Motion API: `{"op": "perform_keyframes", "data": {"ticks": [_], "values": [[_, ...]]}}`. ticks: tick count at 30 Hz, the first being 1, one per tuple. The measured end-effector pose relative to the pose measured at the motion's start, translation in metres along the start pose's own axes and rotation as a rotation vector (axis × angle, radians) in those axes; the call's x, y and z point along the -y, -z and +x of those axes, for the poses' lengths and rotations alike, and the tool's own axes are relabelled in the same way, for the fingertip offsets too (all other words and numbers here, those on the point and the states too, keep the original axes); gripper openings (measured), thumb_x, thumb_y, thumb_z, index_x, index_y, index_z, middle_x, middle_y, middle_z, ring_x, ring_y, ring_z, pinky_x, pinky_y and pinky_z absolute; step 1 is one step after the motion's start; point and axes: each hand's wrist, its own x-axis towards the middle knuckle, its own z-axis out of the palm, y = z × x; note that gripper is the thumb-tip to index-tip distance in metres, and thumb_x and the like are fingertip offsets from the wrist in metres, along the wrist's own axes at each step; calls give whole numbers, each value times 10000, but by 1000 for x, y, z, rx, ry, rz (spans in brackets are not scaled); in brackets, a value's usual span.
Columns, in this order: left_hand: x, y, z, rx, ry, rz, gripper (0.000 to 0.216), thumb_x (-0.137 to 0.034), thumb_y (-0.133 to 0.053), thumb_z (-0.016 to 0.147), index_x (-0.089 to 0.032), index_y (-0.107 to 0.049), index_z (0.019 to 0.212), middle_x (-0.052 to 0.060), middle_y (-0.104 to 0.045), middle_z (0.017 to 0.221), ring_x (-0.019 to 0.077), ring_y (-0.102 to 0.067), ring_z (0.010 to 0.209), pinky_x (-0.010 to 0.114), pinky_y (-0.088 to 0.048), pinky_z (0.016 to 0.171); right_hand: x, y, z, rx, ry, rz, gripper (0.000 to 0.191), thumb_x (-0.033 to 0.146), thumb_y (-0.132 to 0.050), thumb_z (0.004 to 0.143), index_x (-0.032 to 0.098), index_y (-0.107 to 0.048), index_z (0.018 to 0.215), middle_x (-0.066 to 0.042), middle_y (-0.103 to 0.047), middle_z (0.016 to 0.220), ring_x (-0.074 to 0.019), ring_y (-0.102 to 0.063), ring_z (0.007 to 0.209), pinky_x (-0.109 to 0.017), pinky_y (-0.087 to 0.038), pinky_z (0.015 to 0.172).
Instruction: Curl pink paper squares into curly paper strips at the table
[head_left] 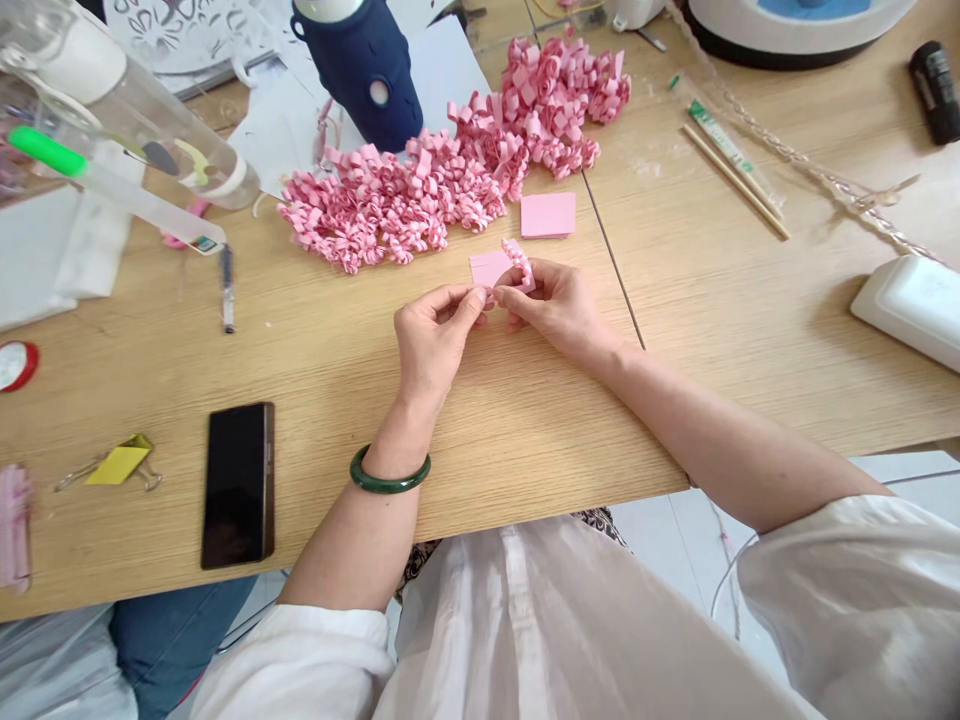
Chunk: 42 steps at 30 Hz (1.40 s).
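Pinching partly curled pink paper [490, 267], the left hand [436, 330] and right hand [559, 303] face many finished-looking curls [469, 165] (one flat stack [548, 215] is uncurled).

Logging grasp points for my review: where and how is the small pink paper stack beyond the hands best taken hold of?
Probably at its right edge, coming from the right and slipping a fingertip under: the pink paper stack lies flat, the pink curls crowd its far side, and the right hand is just in front.
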Motion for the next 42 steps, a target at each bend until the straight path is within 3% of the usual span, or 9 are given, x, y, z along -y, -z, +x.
{"op": "perform_keyframes", "data": {"ticks": [6,16,22,31,42], "values": [[-1,0,0,17,39,-31,240,-433,-742,837,-200,-793,808,31,-770,786,116,-656,629,238,-553,643,-1,0,1,-14,12,-25,146,133,-689,877,160,-619,752,22,-593,682,-76,-519,568,-203,-489,529],[-4,0,-1,-12,-49,26,93,-263,-735,815,-199,-790,777,8,-775,757,105,-671,625,209,-545,634,-2,-1,2,-8,3,-6,142,126,-688,852,156,-621,730,24,-588,660,-72,-510,543,-203,-476,495],[-3,0,-1,-5,-34,3,182,-376,-762,821,-198,-784,791,15,-770,757,107,-666,612,215,-544,619,-3,1,2,-7,12,-39,130,152,-694,855,160,-623,746,21,-580,656,-78,-529,558,-200,-486,508],[-4,0,-1,-31,-85,113,45,-187,-712,754,-190,-756,745,-14,-766,731,103,-689,629,189,-557,630,-3,0,1,24,41,-94,116,138,-682,858,147,-622,759,35,-547,643,-67,-514,561,-183,-465,508],[-5,0,-2,-58,-123,228,69,-154,-679,722,-183,-741,709,-15,-747,684,98,-654,567,190,-530,576,-5,-2,-1,27,51,-153,128,159,-690,862,159,-611,762,23,-570,681,-83,-523,593,-216,-480,544]]}}
